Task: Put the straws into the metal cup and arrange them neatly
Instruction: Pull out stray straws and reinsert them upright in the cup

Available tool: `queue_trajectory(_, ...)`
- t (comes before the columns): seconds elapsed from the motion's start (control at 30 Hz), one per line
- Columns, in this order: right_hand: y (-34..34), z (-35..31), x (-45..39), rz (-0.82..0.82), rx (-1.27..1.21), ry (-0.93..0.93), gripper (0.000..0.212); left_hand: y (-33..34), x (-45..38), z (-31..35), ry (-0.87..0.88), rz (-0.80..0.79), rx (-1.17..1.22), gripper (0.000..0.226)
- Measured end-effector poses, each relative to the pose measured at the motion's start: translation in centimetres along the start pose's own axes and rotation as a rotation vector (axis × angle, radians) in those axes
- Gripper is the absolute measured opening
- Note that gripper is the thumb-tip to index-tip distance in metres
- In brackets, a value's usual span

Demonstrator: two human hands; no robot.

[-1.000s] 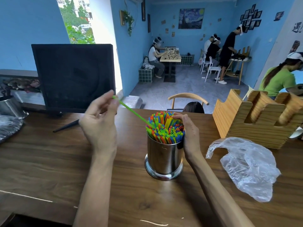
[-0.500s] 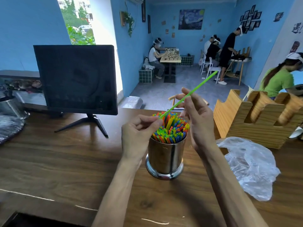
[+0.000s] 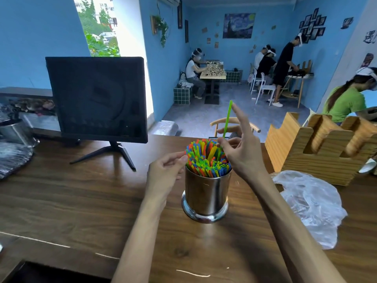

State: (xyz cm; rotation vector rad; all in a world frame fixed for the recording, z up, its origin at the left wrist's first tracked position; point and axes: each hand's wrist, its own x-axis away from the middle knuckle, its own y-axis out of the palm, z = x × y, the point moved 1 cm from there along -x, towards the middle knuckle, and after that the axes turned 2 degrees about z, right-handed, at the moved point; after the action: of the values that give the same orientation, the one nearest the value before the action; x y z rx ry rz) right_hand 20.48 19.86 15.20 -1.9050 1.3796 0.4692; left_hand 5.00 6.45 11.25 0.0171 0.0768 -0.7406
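Observation:
A shiny metal cup (image 3: 206,195) stands on the wooden table (image 3: 81,201), packed with several upright coloured straws (image 3: 204,160). One green straw (image 3: 228,117) rises almost upright above the bundle, its lower end among the others at the cup's right side. My right hand (image 3: 242,154) pinches this green straw low down between thumb and a finger, with the other fingers spread upward. My left hand (image 3: 165,172) is beside the cup's left rim, loosely curled, its fingertips touching the outer straws.
A dark monitor (image 3: 95,99) on a stand sits at the back left. A wooden slotted holder (image 3: 322,154) and a crumpled clear plastic bag (image 3: 310,205) lie to the right. A metal container (image 3: 14,132) is at the far left. Several people work in the room behind.
The green straw went from my left hand to my right and swung from slanted to nearly upright over the cup. My left hand moved to the cup's left rim.

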Motion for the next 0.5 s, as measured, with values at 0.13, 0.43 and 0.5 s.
queue_trajectory(0.13,-0.02,0.1,0.29,-0.037,0.065,0.026,0.111,-0.32,-0.03,0.2,0.037,0.038,-0.006,0.011)
queue_trajectory(0.43,-0.07,0.13,0.6,-0.062,0.205,0.029,0.121,-0.34,-0.12,0.75,0.114,0.033,-0.186,0.008)
queue_trajectory(0.5,-0.1,-0.1,0.62,-0.056,0.23,0.001,0.092,-0.26,-0.04,0.85,0.126,0.031,-0.167,0.008)
